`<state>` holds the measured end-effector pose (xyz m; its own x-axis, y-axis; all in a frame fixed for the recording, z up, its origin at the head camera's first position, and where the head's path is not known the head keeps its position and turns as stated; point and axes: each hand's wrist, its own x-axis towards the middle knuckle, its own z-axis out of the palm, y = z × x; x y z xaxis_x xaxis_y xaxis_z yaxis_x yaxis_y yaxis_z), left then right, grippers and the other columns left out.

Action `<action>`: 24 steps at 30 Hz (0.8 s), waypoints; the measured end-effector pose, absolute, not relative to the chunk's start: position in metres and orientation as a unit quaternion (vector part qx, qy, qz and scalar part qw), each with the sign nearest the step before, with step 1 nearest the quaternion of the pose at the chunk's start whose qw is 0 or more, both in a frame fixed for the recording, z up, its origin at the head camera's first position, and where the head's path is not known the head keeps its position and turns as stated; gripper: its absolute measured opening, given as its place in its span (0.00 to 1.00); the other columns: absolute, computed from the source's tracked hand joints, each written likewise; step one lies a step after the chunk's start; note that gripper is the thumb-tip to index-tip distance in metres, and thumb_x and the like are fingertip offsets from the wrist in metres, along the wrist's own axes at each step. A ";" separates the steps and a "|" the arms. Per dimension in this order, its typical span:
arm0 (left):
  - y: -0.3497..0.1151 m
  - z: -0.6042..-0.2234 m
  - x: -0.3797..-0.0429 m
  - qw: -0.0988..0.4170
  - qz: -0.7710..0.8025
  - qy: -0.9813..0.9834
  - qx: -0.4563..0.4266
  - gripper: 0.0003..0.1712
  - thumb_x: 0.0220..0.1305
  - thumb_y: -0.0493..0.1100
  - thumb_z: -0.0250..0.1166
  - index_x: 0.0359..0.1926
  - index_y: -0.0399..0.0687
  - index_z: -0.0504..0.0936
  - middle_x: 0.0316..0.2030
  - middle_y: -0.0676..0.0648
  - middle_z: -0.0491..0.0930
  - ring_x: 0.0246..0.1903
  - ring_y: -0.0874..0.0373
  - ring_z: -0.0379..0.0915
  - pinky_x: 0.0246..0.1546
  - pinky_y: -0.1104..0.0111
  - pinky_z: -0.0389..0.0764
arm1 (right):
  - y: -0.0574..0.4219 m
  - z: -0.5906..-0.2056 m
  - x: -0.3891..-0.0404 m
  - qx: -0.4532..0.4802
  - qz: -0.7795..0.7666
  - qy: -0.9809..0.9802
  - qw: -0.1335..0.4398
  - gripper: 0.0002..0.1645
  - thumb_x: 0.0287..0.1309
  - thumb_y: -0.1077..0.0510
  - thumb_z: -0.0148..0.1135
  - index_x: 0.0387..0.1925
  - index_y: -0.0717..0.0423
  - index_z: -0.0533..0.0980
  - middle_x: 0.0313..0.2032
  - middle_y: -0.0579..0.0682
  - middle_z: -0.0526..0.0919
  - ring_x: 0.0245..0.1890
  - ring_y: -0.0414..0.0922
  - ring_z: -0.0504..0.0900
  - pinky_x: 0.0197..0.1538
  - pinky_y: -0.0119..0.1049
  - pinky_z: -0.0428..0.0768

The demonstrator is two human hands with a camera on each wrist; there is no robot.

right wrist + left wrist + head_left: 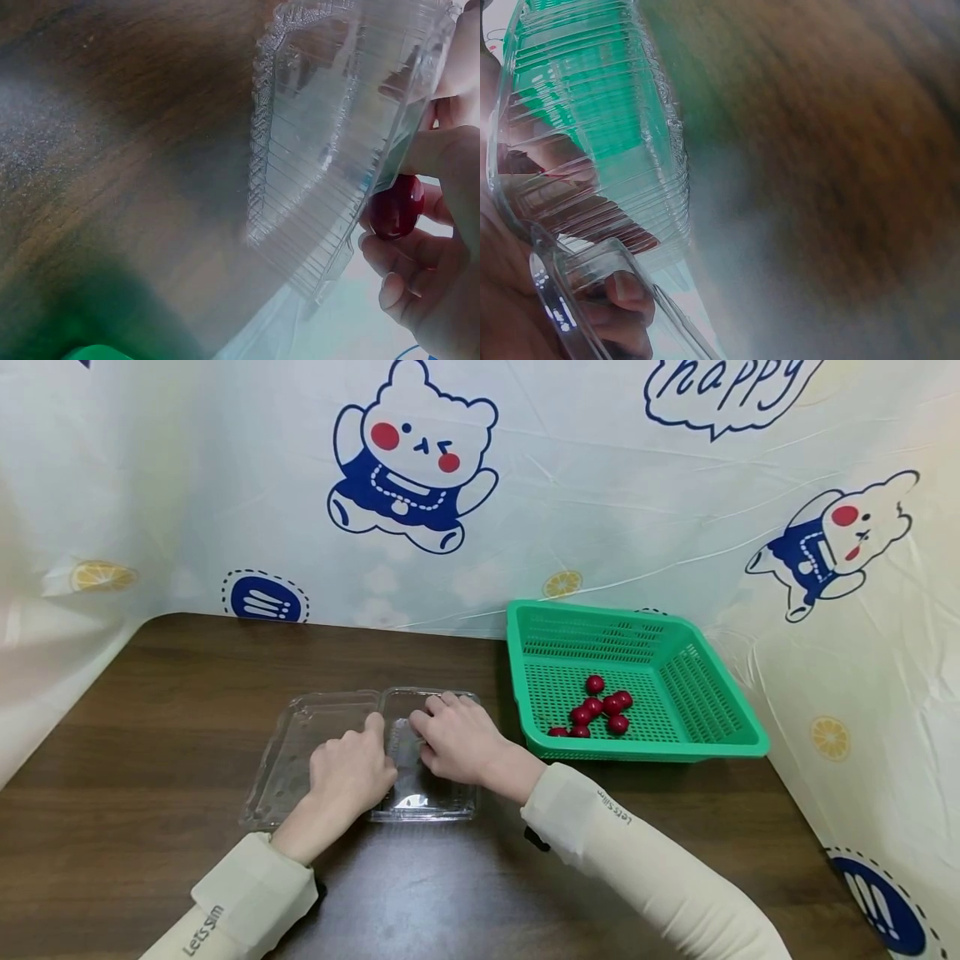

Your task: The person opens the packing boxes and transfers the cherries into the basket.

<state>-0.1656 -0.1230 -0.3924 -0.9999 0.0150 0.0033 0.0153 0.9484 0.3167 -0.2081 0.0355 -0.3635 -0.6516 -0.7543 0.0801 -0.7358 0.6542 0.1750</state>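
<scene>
A clear plastic clamshell container [423, 814] lies unfolded on the table, its lid [273, 777] spread to the left. My left hand [352, 768] grips the container along the fold between the two halves, index finger stretched out along it. Through the clear plastic in the left wrist view, the curled fingertips [626, 289] show. Over the container's right half is my right hand [461, 739]. In the right wrist view it holds a dark red cherry [396, 208] between thumb and fingers, right at the container's rim; the head view hides this cherry behind the hand.
A green plastic basket [645, 749] stands at the back right, with several cherries [592, 706] on its mesh floor. The brown wooden table [150, 735] reaches back to a printed cloth [600, 485] that hangs behind and on both sides.
</scene>
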 end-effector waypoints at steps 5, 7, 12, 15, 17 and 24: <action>-0.123 -0.392 -0.166 0.003 -0.161 -0.987 -0.008 0.16 0.52 0.39 0.57 0.41 0.36 0.69 0.22 0.31 0.81 0.18 0.36 0.75 0.17 0.49 0.73 | 0.037 -0.360 -0.209 0.410 -0.056 -0.907 0.081 0.11 0.56 0.52 0.60 0.40 0.51 0.79 0.35 0.49 0.82 0.35 0.47 0.77 0.39 0.40 0.80; -0.123 -0.393 -0.165 0.004 -0.162 -0.987 -0.009 0.16 0.51 0.40 0.58 0.41 0.36 0.69 0.22 0.31 0.81 0.18 0.36 0.76 0.16 0.49 0.72 | 0.038 -0.358 -0.210 0.411 -0.048 -0.906 0.089 0.09 0.55 0.53 0.60 0.38 0.51 0.79 0.34 0.49 0.82 0.34 0.47 0.77 0.36 0.39 0.79; -0.124 -0.393 -0.165 0.008 -0.162 -0.987 -0.011 0.16 0.51 0.40 0.58 0.40 0.36 0.69 0.21 0.32 0.81 0.17 0.37 0.75 0.15 0.50 0.72 | 0.044 -0.350 -0.213 0.415 -0.023 -0.902 0.113 0.07 0.52 0.57 0.61 0.34 0.51 0.79 0.31 0.49 0.81 0.30 0.47 0.75 0.33 0.38 0.77; -0.124 -0.394 -0.166 0.009 -0.161 -0.987 -0.011 0.15 0.51 0.40 0.58 0.39 0.36 0.68 0.20 0.32 0.80 0.16 0.38 0.74 0.15 0.50 0.72 | 0.048 -0.343 -0.216 0.415 -0.011 -0.902 0.122 0.04 0.52 0.58 0.61 0.32 0.51 0.78 0.29 0.49 0.80 0.29 0.47 0.74 0.32 0.38 0.76; -0.124 -0.394 -0.166 0.008 -0.162 -0.987 -0.010 0.15 0.51 0.40 0.58 0.39 0.36 0.68 0.19 0.33 0.80 0.16 0.38 0.74 0.15 0.51 0.71 | 0.051 -0.340 -0.218 0.411 -0.005 -0.903 0.125 0.03 0.53 0.58 0.61 0.31 0.52 0.78 0.28 0.49 0.80 0.29 0.47 0.74 0.31 0.38 0.76; -0.124 -0.393 -0.166 0.005 -0.163 -0.987 -0.009 0.15 0.51 0.40 0.57 0.40 0.36 0.68 0.21 0.32 0.80 0.17 0.37 0.75 0.16 0.50 0.72 | 0.060 -0.333 -0.227 0.394 0.012 -0.911 0.122 0.04 0.54 0.56 0.62 0.31 0.52 0.78 0.29 0.50 0.80 0.30 0.47 0.73 0.34 0.39 0.76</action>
